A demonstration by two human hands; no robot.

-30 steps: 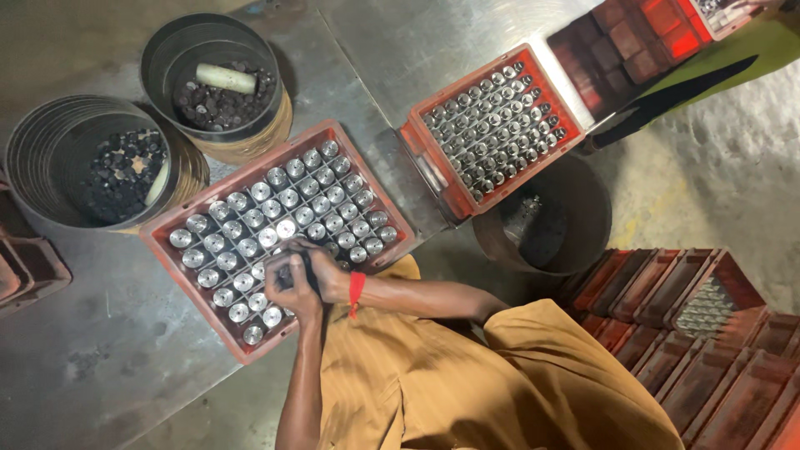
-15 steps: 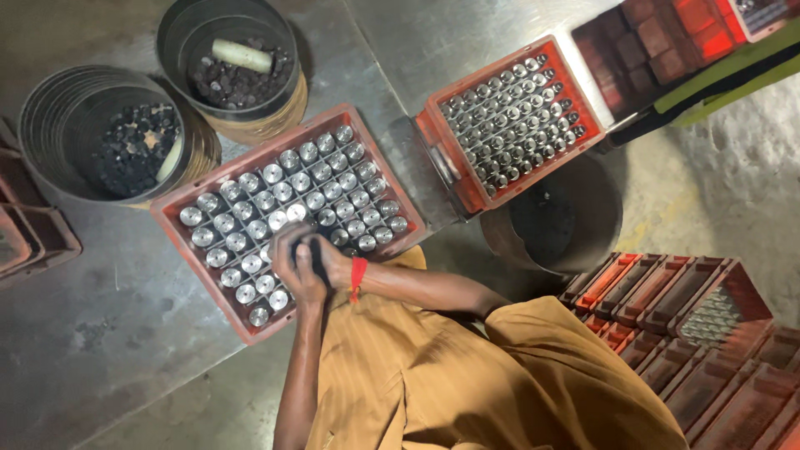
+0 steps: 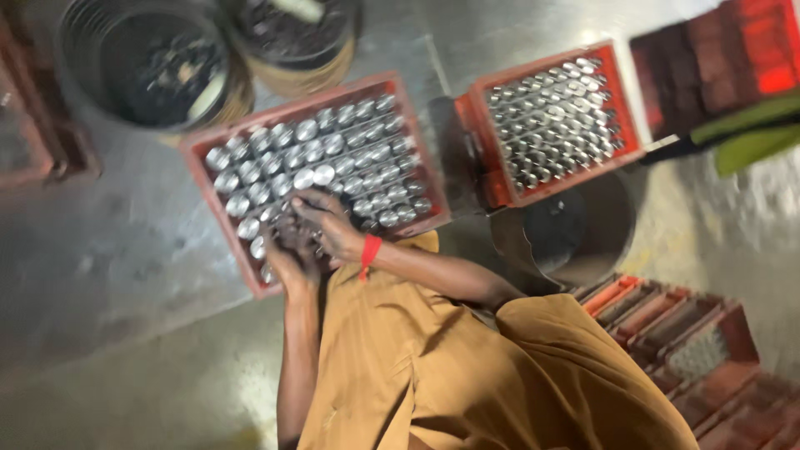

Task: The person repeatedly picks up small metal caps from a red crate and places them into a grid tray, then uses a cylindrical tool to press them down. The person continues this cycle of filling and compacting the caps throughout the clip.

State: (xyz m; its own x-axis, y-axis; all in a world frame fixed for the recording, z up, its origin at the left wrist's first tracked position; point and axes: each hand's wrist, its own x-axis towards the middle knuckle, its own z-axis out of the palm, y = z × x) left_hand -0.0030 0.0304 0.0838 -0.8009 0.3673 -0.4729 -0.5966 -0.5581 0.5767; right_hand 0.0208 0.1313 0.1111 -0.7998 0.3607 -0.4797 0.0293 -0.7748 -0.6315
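- Red plastic forms the near crate (image 3: 218, 218), which lies tilted on a grey metal floor (image 3: 100, 275) and is packed with rows of shiny round metal caps (image 3: 333, 162).
- Both hands meet over the crate's lower edge, at about 7 o'clock of its grid. The right hand (image 3: 333, 229) lies palm-down with its fingers curled over the caps; a red band (image 3: 369, 252) circles its wrist.
- The left hand (image 3: 287, 254) sits just beside it, at its 8 o'clock, fingers bent around something small and dark — blur keeps me from telling what it is, or how tightly either hand is clamped.
- The caps under the hands are partly hidden; those at 12 and 2 o'clock of the hands stand in neat rows, uncovered.
- A second red crate (image 3: 492, 187), also full of metal caps, rests at 2 o'clock of the first, well apart from the hands.
- Two round metal tubs hold dark bits: one (image 3: 75, 50) at 10 o'clock, another (image 3: 292, 75) at 12 o'clock of the near crate.
- A third round container (image 3: 608, 242), with a dark inside, sits at 4 o'clock of the second crate.
- Stacked red crates (image 3: 667, 325) fill the 4 o'clock corner — more (image 3: 717, 75) stand at 2 o'clock.
- The person wears a mustard-brown shirt (image 3: 433, 375).
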